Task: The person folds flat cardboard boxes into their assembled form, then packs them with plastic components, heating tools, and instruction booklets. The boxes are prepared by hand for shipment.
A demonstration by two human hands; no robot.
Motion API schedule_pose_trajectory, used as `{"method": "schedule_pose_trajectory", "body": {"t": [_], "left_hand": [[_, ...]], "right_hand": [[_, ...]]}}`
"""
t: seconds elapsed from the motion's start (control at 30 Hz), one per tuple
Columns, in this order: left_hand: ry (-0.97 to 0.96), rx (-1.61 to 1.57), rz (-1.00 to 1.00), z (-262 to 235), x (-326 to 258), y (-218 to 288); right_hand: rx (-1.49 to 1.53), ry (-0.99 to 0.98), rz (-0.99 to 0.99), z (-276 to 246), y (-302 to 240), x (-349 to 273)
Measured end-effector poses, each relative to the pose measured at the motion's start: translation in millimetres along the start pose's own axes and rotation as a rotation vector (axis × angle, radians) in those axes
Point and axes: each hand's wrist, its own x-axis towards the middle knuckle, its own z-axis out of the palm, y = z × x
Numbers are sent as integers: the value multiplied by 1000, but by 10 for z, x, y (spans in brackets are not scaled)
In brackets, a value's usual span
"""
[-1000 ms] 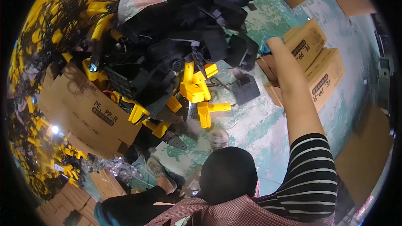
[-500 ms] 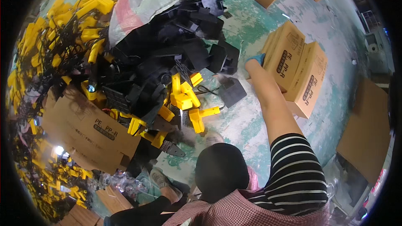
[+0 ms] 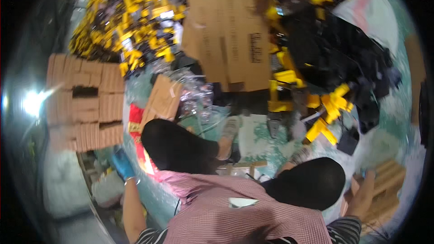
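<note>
My left hand [image 3: 123, 165], in a blue glove, reaches out at the lower left, its fingers stretched and somewhat blurred. Just above it lies a stack of flattened cardboard boxes [image 3: 86, 104]; a gap seems to remain between them, and nothing shows in the hand. On the far right, my right hand [image 3: 368, 174] rests at the edge of brown cardboard cartons [image 3: 384, 192]. Only a bit of blue glove shows there, so whether its fingers grip the carton is hidden.
Ahead, a large printed carton [image 3: 235, 36] stands among piles of yellow tools with black cables [image 3: 149, 13]. Black plastic cases [image 3: 334, 49] and a white sack [image 3: 375, 13] lie to the right. A small cardboard piece [image 3: 162, 99] and clear plastic bags [image 3: 196, 92] sit before my knees.
The view has swung to the left, bringing the stack of flattened boxes and my left hand into sight. My right hand stays by the cartons, now at the right rim.
</note>
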Motion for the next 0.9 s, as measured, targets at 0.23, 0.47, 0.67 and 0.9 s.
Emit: {"method": "schedule_pose_trajectory", "body": {"t": [0.23,0.47,0.67,0.9], "left_hand": [[-180,251,-42,956,-573,-522],[-395,-232,158,2803,-210,178],[-648,-806,135,4267,-445,2692],[-828,-595,149,4289,-167,3606]], "right_hand": [[78,576,2,413,-386,-561],[647,808,-80,886,-578,-2324],[804,1067,74,1362,-533,-3483],[943,1464,28,685,-896,-4583]]}}
